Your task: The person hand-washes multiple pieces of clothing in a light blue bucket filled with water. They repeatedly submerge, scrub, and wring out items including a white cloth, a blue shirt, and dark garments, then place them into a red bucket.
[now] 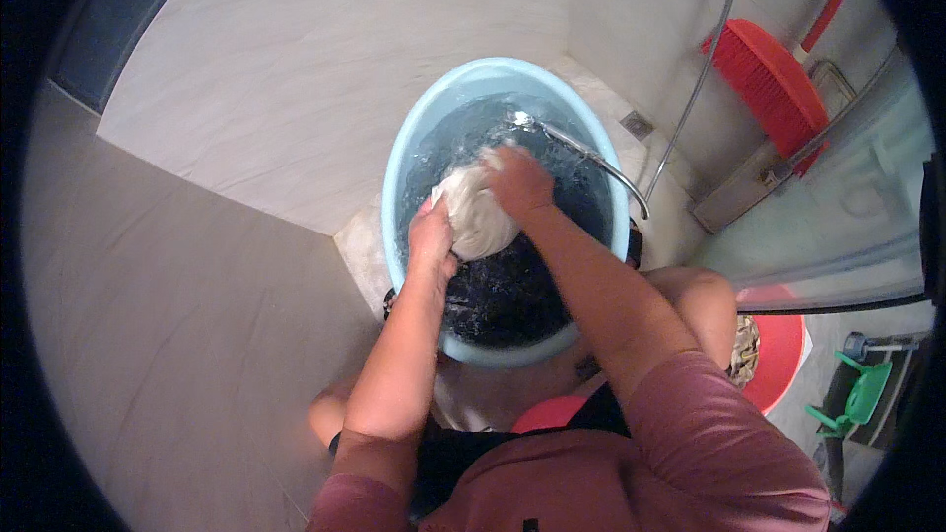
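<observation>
A bunched white cloth [477, 218] is held between my two hands over a light blue plastic tub [394, 185] of water. My left hand [431, 236] grips the cloth's left edge, thumb on top. On the upper right side, my right hand [519, 181] is closed on the cloth; its fingers are blurred and partly hidden by splashing water. A chrome hand shower [565, 137] rests over the tub's right rim, its head in the churning water. Dark material, perhaps fabric, fills the near part of the tub [502, 303] below the cloth.
A shower hose [698, 89] hangs at the right wall, near a red broom [772, 81]. A floor drain [636, 125] lies behind the tub. To the right are a curved glass panel [835, 214], a red basin [785, 362] with patterned fabric and a green plastic stool [861, 395].
</observation>
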`<state>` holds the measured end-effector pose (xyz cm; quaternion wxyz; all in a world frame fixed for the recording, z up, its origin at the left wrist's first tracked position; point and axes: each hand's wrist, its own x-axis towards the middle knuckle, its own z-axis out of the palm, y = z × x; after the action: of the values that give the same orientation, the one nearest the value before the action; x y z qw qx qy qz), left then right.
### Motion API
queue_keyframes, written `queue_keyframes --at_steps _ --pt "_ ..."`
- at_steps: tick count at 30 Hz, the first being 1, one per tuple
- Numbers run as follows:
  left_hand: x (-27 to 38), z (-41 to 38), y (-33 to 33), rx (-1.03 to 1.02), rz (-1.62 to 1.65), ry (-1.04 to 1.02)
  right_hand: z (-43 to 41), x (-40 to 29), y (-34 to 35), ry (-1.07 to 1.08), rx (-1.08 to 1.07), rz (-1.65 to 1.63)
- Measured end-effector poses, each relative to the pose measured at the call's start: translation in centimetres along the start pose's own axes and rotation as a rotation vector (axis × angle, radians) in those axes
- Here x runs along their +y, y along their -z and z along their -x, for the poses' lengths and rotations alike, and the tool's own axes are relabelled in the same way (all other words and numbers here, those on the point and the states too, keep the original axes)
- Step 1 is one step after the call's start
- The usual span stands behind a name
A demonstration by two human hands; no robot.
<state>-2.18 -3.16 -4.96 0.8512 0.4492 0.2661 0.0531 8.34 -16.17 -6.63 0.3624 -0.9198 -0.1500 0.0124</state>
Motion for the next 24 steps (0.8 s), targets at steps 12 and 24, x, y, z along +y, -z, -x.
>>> queue_keyframes --at_steps 12,24 --pt "-5.1 -3.2 5.3 0.548 -1.481 -0.138 5.2 5.7 -1.0 0.056 -0.198 0.225" --pt "-9.5 -6.8 11.5 0.282 -1.757 -0.273 3.2 11.1 -7.6 0.003 -0.505 0.213"
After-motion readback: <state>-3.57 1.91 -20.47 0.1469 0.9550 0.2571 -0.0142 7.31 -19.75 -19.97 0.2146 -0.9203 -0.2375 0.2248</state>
